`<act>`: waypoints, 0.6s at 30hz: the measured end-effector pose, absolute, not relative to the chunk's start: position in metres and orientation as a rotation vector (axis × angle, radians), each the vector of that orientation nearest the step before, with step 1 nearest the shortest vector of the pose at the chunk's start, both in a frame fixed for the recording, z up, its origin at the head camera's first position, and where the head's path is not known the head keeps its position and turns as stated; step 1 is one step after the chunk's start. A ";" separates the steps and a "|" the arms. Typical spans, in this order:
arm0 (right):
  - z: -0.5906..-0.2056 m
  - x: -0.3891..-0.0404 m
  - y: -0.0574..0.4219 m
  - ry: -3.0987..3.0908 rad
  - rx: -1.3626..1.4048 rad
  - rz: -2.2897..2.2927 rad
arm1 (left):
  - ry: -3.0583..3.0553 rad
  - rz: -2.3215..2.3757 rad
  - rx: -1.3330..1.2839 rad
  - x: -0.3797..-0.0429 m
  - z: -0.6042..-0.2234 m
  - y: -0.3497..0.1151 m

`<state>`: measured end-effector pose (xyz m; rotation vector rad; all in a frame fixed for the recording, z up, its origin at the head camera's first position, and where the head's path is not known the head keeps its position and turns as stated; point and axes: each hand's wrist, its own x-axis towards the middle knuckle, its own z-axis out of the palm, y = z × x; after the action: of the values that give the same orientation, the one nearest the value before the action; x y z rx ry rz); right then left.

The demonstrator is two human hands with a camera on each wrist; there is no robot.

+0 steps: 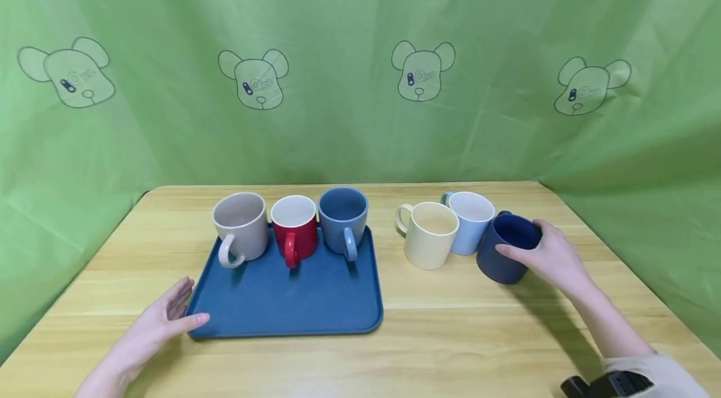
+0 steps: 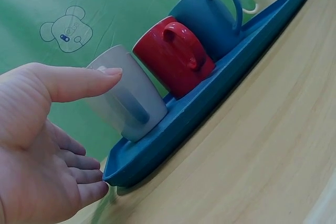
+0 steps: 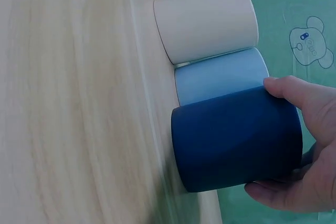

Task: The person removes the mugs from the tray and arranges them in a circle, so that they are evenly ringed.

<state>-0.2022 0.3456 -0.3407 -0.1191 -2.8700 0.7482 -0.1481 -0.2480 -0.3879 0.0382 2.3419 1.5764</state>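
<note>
A dark navy mug is at the right of the table, and my right hand grips it near the rim, thumb on the near side. Against it stands a light blue mug, with a cream mug to the left. My left hand is at the near left corner of a blue tray, thumb spread from the other fingers, its fingertips close to or touching the edge. Along the tray's far side stand a pale grey mug, a red mug and a grey-blue mug, handles toward me.
The light wood table extends in front of the tray and mugs. Behind it hangs a green cloth printed with bear heads. A black device is on my right wrist.
</note>
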 end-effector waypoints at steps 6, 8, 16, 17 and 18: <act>-0.341 -0.205 0.341 -2.853 -0.145 0.732 | 2.337 1.580 0.031 -0.148 -0.388 -0.249; -0.341 -0.205 0.341 -2.857 -0.144 0.738 | 2.349 1.584 0.040 -0.148 -0.388 -0.249; -0.338 -0.201 0.342 -2.833 -0.122 0.788 | 2.370 1.587 0.054 -0.148 -0.387 -0.248; -0.336 -0.200 0.341 -2.820 -0.114 0.787 | 2.367 1.588 0.051 -0.148 -0.387 -0.247; -0.334 -0.199 0.341 -2.804 -0.103 0.783 | 2.366 1.586 0.049 -0.148 -0.387 -0.248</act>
<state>-0.1994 0.3409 -0.3336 -0.1029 -2.8044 0.7831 -0.1480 -0.2475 -0.3871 0.0494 2.3663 1.5859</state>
